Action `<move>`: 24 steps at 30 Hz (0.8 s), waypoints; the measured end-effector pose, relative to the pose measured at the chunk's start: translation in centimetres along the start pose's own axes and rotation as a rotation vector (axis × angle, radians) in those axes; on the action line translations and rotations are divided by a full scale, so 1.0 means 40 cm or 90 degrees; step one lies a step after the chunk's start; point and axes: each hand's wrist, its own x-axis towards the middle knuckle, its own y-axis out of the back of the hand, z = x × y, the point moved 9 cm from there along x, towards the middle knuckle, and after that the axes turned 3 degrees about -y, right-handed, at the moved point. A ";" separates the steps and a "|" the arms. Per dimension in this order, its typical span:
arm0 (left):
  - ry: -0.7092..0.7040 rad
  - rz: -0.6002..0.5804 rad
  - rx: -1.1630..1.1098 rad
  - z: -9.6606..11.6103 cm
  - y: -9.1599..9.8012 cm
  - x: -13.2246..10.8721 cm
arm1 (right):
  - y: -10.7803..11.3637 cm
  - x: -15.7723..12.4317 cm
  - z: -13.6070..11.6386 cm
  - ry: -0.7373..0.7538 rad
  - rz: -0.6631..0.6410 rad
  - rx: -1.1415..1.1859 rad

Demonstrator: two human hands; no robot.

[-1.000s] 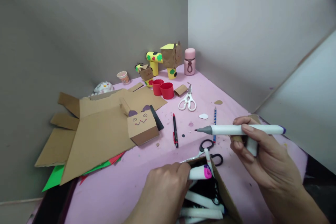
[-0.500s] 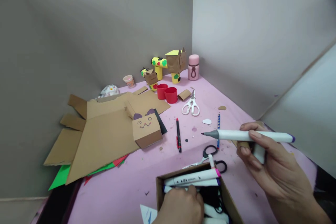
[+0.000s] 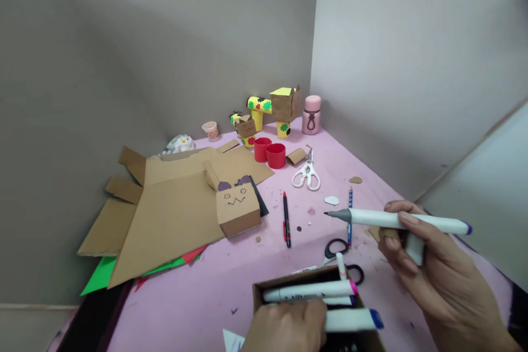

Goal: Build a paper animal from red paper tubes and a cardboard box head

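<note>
My right hand (image 3: 449, 280) grips an uncapped marker (image 3: 379, 219), its dark tip pointing left and its purple end to the right. A short white piece (image 3: 414, 247), perhaps the cap, is also held in those fingers. Beside it shows a small brown piece; I cannot make out what it is. Over the cardboard box (image 3: 258, 292) at the bottom, my left hand (image 3: 289, 325) is closed on a white marker with a blue end (image 3: 352, 320). Inside the box lie several markers, among them one with a pink end (image 3: 313, 290).
Black-handled scissors (image 3: 336, 250) lie behind the box. Farther back are a black pen (image 3: 286, 220), a blue pencil (image 3: 350, 198), white scissors (image 3: 306, 175), red rings (image 3: 275, 155) and a cardboard face box (image 3: 239, 212). Large cardboard (image 3: 173, 214) covers the left; a pink flask (image 3: 312, 115) stands behind.
My left hand has taken a blue-ended marker among those in the box and lifted it a little. The right hand keeps its uncapped marker. The view has shifted slightly.
</note>
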 end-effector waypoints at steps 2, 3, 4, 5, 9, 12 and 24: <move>0.040 -0.027 -0.055 -0.015 0.009 0.005 | -0.010 0.000 -0.003 0.005 -0.011 -0.006; 0.048 -0.038 -0.073 -0.018 0.010 0.008 | -0.015 -0.001 -0.003 0.005 -0.016 -0.011; 0.046 -0.046 -0.085 -0.017 0.010 0.010 | -0.019 -0.002 -0.003 0.005 -0.021 -0.014; 0.038 -0.050 -0.092 -0.014 0.008 0.013 | -0.022 -0.003 -0.003 0.002 -0.021 -0.018; 0.023 -0.061 -0.096 0.001 -0.011 0.011 | -0.029 -0.010 -0.006 0.005 -0.015 -0.017; -0.006 0.046 -0.135 0.007 0.027 -0.007 | -0.038 -0.008 -0.004 0.000 -0.019 -0.020; 0.333 0.564 -0.487 -0.479 0.098 -0.177 | -0.099 0.017 0.024 0.002 -0.056 -0.057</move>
